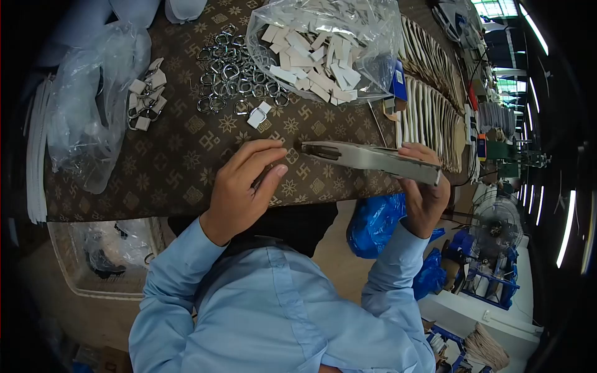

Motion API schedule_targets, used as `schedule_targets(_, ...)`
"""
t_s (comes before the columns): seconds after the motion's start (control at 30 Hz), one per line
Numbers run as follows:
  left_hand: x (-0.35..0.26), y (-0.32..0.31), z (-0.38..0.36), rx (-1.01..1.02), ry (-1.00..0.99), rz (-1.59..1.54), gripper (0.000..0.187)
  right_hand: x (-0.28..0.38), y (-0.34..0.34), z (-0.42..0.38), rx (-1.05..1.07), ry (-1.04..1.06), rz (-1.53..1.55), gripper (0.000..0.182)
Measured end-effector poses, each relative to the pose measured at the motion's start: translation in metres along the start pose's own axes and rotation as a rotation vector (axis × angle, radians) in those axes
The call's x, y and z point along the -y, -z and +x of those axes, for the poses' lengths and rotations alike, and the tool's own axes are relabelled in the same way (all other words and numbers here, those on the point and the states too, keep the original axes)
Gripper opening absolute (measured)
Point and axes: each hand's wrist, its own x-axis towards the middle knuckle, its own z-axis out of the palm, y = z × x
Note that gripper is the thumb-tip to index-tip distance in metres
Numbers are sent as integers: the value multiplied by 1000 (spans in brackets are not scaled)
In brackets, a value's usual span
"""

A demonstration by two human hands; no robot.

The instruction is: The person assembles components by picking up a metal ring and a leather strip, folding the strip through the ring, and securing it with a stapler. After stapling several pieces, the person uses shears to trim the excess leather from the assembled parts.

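My right hand (426, 189) is wrapped round a long grey metal stapler (373, 160), which points left above the front of the table. My left hand (242, 186) sits just left of the stapler's tip, fingers stretched and thumb apart, with nothing visible between them. Beyond that hand lies a metal ring with a white tab folded through it (259, 114). Behind it are a pile of loose metal D-rings (230, 71) and a clear plastic bag (379, 62) of cut white tabs (317, 59). Further left rests a small heap of tabbed rings (147, 96).
A brown patterned cloth (180, 149) covers the table. Crumpled clear plastic (90, 118) and a white zipper strip (38, 149) lie at the left. Rows of stacked pale pieces (429, 124) line the right. Below stand a plastic crate (93, 289) and a blue bag (376, 227).
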Motion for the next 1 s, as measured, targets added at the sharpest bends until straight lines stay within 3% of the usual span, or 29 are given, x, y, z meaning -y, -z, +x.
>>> schedule_targets(0.07,-8,-9,0,-28,-65,5,35,-21,5,-14,-193,-50,266,23)
schedule_targets(0.1,-7,17,11,10,-119,95,35,-31,-28,-16,-322,-36,348,21)
schedule_targets(0.13,-12,12,10,10,-174,65,39,-40,-26,-25,-322,-46,326,21)
schedule_targets(0.2,-21,-1,10,19,-228,20,43,-54,-22,-34,-370,15,617,19)
schedule_targets(0.3,-28,-13,8,79,-378,-70,52,-61,-33,-44,-415,-86,863,17)
schedule_targets(0.43,-39,-28,13,40,-449,-105,48,-72,-45,-51,-375,-145,1074,22)
schedule_targets(0.53,-52,-28,16,80,-566,123,40,-77,-58,-52,-393,-150,1181,24)
schedule_targets(0.7,-72,-27,29,231,-626,510,24,-80,-64,-56,-405,-129,1249,27)
schedule_targets(0.83,-68,-29,36,356,-603,516,24,-73,-59,-56,-368,-147,1150,25)
schedule_targets(1.0,-53,-16,44,471,-311,346,27,-45,-43,-40,-378,-152,854,20)
